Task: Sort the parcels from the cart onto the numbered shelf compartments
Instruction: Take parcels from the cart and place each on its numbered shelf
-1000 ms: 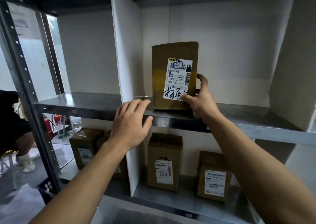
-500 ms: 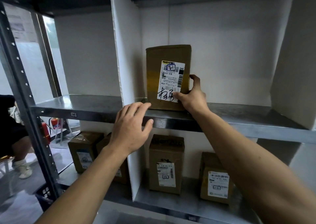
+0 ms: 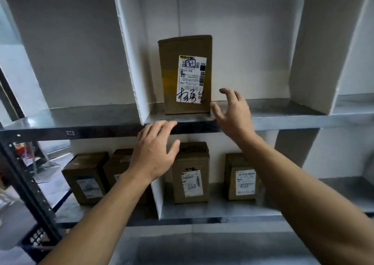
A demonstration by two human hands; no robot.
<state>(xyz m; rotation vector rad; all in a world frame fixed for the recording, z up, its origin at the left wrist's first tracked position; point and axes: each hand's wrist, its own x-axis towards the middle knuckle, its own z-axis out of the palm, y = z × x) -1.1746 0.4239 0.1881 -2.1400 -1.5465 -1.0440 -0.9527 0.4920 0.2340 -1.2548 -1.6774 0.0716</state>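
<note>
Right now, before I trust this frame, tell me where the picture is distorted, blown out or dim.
Head view: the wide lens tilts the white dividers outward toward the top corners. Head view: daylight washes out the left edge. Head view: the upper parcel is well lit, its handwriting crisp, its fine print illegible. Head view: the lower parcels sit in shade, labels soft.
</note>
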